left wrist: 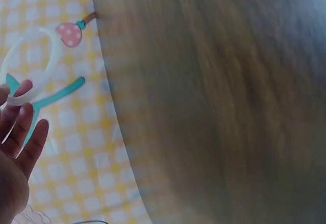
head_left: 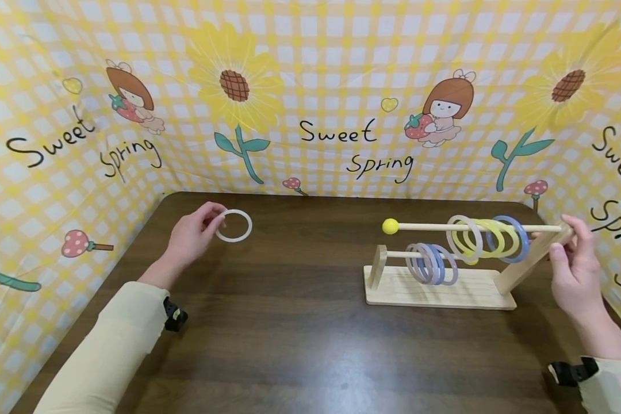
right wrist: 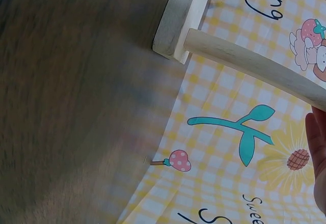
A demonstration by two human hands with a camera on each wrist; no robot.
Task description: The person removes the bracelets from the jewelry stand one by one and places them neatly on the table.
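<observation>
The left hand [head_left: 192,234] pinches a white ring [head_left: 249,226]; the right hand [head_left: 575,276], partly hidden, seemingly grips a wooden stand [head_left: 440,296].

Stand [head_left: 440,296] w/ rings [head_left: 436,270] on rods [head_left: 424,227] at table's [head_left: 300,287] R (cloth [head_left: 331,86] behind), another ring [head_left: 249,225] well to L.

Head view: my left hand [head_left: 190,234] pinches at 9 o'clock; my right hand [head_left: 577,275] grips at 3 o'clock.

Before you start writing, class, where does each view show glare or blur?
Head view: pale glare on the tabletop, low centre; left wrist: tabletop smeared, top-right corner pale; right wrist: tabletop dark and blurred, patterned cloth and wooden post clearer.
</observation>
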